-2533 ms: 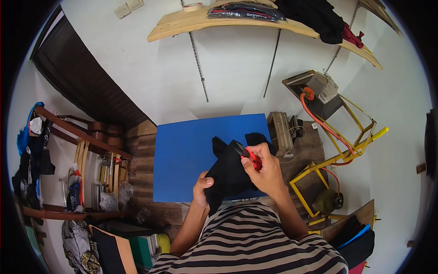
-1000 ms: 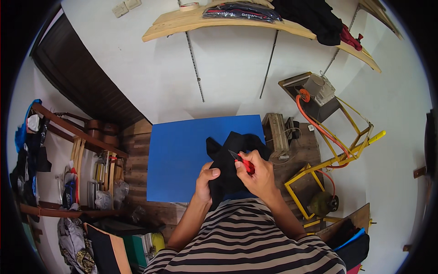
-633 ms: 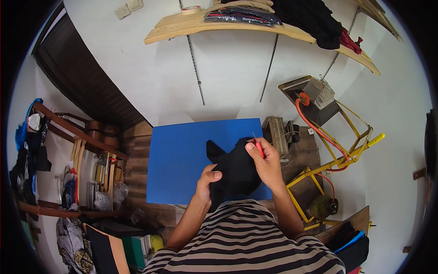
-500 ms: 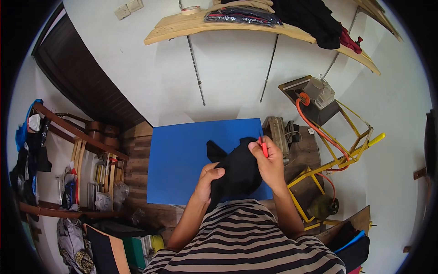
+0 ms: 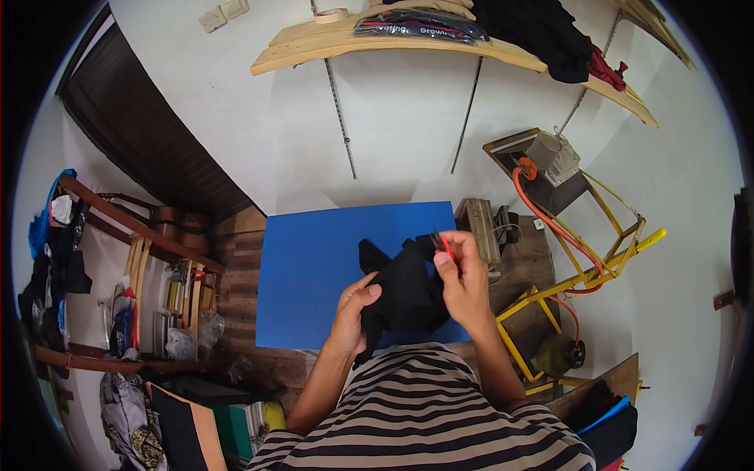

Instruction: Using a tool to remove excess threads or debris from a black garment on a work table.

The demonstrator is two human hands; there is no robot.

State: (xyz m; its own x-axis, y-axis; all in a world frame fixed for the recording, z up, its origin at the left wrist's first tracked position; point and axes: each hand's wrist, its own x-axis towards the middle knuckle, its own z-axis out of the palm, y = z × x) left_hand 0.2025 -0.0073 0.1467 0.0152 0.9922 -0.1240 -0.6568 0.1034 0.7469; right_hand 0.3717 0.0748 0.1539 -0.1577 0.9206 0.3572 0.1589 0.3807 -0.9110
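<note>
A piece of black cloth (image 5: 404, 294) hangs bunched between my hands over the near part of the blue tabletop (image 5: 306, 275). My left hand (image 5: 353, 314) grips the cloth's left edge, thumb on top. Closed around small red-handled thread snips (image 5: 448, 248) is my right hand (image 5: 467, 282), at the cloth's upper right. The dark tips of the snips point up and left, close to the cloth's edge; whether they touch it I cannot tell. One flap of the cloth reaches out to the left over the blue surface.
A wooden wall shelf (image 5: 314, 49) carries a tape roll (image 5: 331, 15), packaged items and dark clothes. On the right stands a yellow metal frame (image 5: 581, 279) with an orange hose and a green gas cylinder (image 5: 559, 355). Racks with books and bags (image 5: 184, 344) line the left.
My right hand has turned, and the snips now tilt up and left with their dark tips showing. The cloth's right side is more folded. My left hand keeps its hold.
</note>
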